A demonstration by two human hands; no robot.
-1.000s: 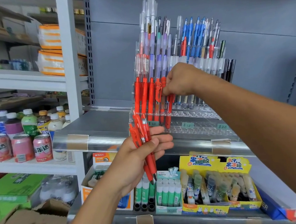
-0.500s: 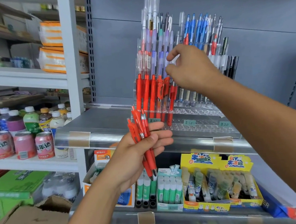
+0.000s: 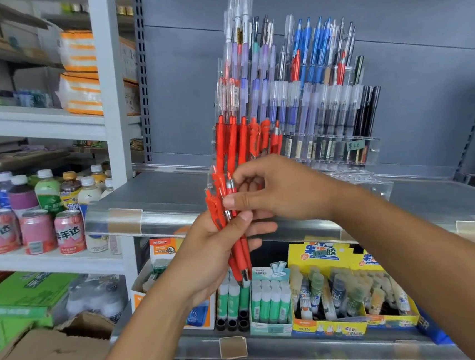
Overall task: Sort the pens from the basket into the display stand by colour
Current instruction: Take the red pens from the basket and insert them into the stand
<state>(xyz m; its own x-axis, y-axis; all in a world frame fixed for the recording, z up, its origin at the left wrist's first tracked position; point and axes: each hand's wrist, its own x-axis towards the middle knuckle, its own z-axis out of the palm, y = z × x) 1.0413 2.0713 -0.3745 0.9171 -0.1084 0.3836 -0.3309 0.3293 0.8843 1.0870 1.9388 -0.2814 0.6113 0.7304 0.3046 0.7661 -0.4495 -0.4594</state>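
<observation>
Display stand (image 3: 298, 133): we see it tiered and clear on the shelf, so each colour shows; red pens stand in its lower left row.
Left hand (image 3: 217, 254): ours grips a bunch of red pens (image 3: 238, 249) upright, as a ready supply just below that row.
Right hand (image 3: 278, 193): it pinches one pen from the bunch, we judge to slot it with the reds.
Basket: not in view.

The pink cans (image 3: 69, 231) on the left shelf are showing the characters "年达". The orange-white box (image 3: 164, 248) below the shelf edge is carrying the brand "M&G". A small green price tag (image 3: 355, 145) on the clear display stand (image 3: 372, 149) is reading about "1.0". The yellow boxes (image 3: 322, 258) at the near right are showing blue Chinese characters, not clearly readable.
</observation>
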